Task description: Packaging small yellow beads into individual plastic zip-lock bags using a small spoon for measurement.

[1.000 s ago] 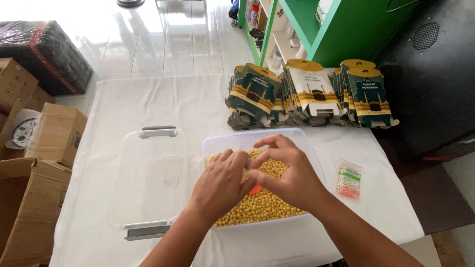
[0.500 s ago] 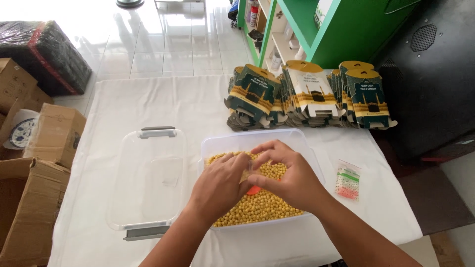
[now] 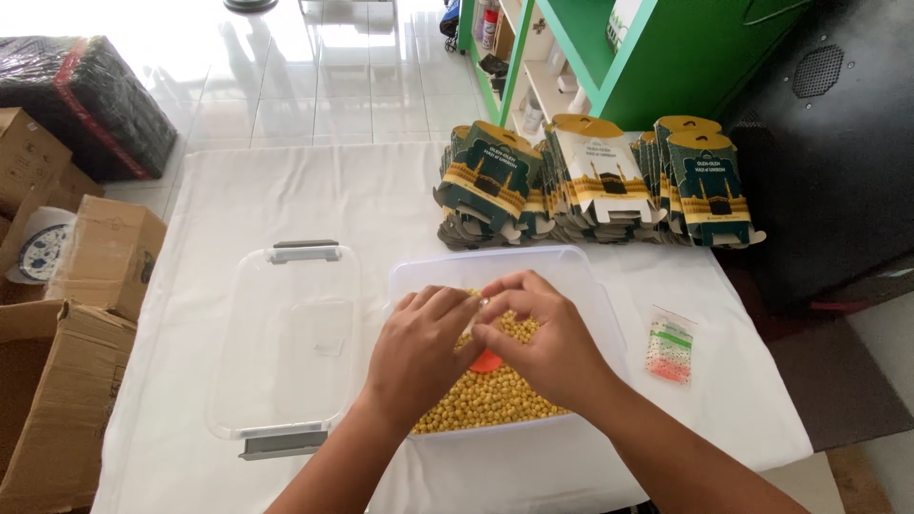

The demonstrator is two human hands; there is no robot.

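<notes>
Left hand [image 3: 419, 347] and right hand [image 3: 538, 333] meet fingertip to fingertip over the clear tub [image 3: 595, 286] of yellow kernels [image 3: 481, 400]. Both pinch a small clear item, too hidden to identify, directly above the kernels. An orange scoop [image 3: 486, 361] lies just beneath the pinch.

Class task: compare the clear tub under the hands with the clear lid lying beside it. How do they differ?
The tub is deep and holds small yellow balls; the lid is flat with nothing on it. Both hands work over the tub; neither touches the lid. The lid carries grey clips. Both are clear plastic.
</notes>
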